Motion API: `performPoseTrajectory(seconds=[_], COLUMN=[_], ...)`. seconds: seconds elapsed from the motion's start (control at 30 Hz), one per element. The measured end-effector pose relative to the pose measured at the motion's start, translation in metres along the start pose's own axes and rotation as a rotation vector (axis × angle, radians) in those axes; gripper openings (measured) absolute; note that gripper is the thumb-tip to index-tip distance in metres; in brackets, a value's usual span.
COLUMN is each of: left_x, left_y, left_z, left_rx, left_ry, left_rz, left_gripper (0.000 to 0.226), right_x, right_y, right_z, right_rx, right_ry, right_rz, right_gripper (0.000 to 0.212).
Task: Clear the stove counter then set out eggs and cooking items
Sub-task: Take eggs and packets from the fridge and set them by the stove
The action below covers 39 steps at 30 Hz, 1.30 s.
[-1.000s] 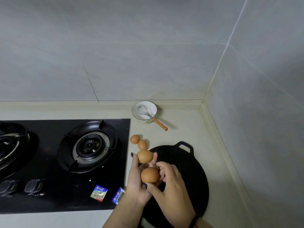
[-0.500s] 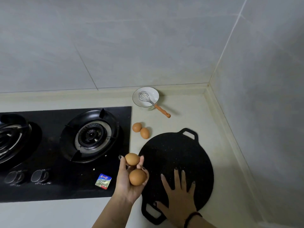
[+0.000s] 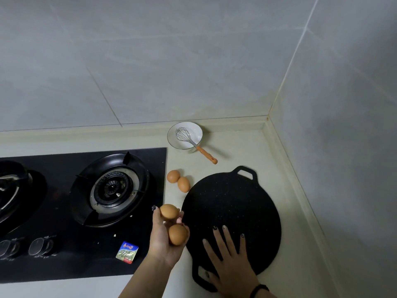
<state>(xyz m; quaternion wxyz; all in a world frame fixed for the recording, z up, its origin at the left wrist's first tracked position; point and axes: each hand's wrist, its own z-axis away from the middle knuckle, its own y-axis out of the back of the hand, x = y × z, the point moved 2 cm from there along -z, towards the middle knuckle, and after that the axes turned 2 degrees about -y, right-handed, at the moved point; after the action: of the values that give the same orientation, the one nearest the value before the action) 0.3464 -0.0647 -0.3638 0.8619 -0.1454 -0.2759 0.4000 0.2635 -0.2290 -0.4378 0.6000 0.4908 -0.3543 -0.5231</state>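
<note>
Brown-shelled and smooth, two eggs (image 3: 173, 224) sit in the left hand (image 3: 165, 239), one pinched at the fingertips and the other cupped against the palm, held above the strip of counter (image 3: 242, 155) between the gas stove (image 3: 86, 211) and the black griddle pan (image 3: 232, 214). The right hand (image 3: 232, 261) lies flat on the near part of the pan, fingers spread and straight, gripping nothing. Two more eggs (image 3: 178, 180) already rest touching each other on the counter, just beyond the pan's far-left rim, with a white bowl (image 3: 184, 135) holding a whisk (image 3: 193, 143) farther back by the wall. The step in hand looks like setting these eggs beside that pair. Doing it well likely means lowering the hand until a shell touches the counter before loosening the fingers, releasing the fingertip egg first, and nestling each against the resting eggs or the pan's edge so none rolls. The flat right hand could steady the pan meanwhile. A foil-wrapped packet (image 3: 127, 252) lies on the stove's near edge.
</note>
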Motion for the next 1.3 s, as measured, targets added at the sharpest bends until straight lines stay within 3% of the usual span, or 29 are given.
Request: performPoseTrajectory(seconds=[0.3, 0.5, 0.6, 0.7, 0.77, 1.17, 1.3], left_x=[-0.016, -0.037, -0.042, -0.043, -0.042, -0.029, -0.03], left_y=[-0.015, -0.034, -0.044, -0.051, -0.054, -0.065, -0.063], left_z=[-0.027, -0.037, -0.041, -0.049, -0.053, -0.072, -0.07], left_rx=[0.039, 0.038, 0.056, 0.036, 0.022, 0.016, 0.013], left_ry=[0.033, 0.065, 0.078, 0.056, 0.038, 0.02, 0.039], left_rz=[-0.084, -0.213, -0.24, -0.251, -0.245, -0.195, -0.159], left_gripper=[0.057, 0.047, 0.045, 0.045, 0.045, 0.057, 0.059], right_x=[0.071, 0.128, 0.143, 0.147, 0.147, 0.143, 0.143], right_y=[0.008, 0.022, 0.029, 0.033, 0.033, 0.034, 0.044], right_z=[-0.007, -0.017, -0.024, -0.035, -0.04, -0.065, -0.067], right_rx=[0.138, 0.066, 0.062, 0.022, 0.028, 0.18, 0.102], right_ry=[-0.03, -0.327, -0.37, -0.347, -0.336, -0.375, -0.376], right_rz=[0.049, -0.072, -0.109, -0.187, -0.208, -0.303, -0.382], right_gripper=[0.091, 0.088, 0.078, 0.102, 0.107, 0.094, 0.093])
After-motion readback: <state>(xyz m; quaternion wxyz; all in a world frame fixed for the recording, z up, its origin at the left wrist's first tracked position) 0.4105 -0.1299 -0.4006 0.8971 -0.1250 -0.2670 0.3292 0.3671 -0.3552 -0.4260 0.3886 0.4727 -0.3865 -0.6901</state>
